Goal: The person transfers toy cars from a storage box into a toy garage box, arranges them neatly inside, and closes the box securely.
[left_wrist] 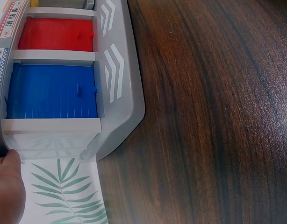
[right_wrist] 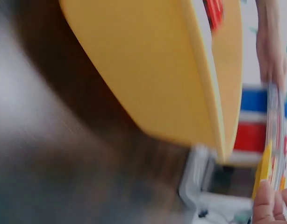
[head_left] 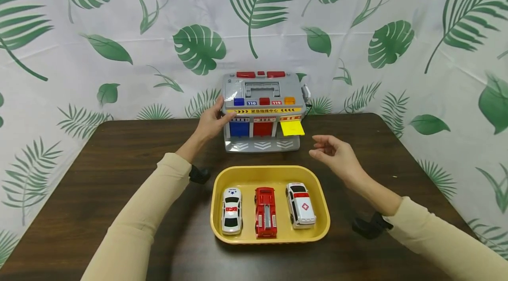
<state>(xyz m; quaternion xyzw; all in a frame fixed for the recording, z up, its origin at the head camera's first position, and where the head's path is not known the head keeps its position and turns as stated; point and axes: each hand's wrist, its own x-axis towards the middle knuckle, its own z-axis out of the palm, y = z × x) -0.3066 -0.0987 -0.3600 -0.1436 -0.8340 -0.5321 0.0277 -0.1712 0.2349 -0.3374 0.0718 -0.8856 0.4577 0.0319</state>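
A grey toy emergency station (head_left: 262, 106) stands near the table's back edge. Its blue door (left_wrist: 52, 91) and red door (left_wrist: 57, 34) are down, while the yellow door (head_left: 292, 128) at the right is swung up and sticks out. My left hand (head_left: 211, 120) grips the station's left side, thumb across the front edge and fingers along the side. To the right of the station, my right hand (head_left: 335, 156) hovers with fingers loosely bent and nothing in them. A yellow tray (head_left: 270, 242) in front holds a white police car (head_left: 232, 210), a red fire truck (head_left: 265, 217) and a white ambulance (head_left: 301, 206).
The dark wooden table (head_left: 119, 192) carries both the station and the tray. Behind it hangs a white cloth (head_left: 158, 20) with green leaf prints. A small white part (head_left: 306, 92) projects from the station's right side.
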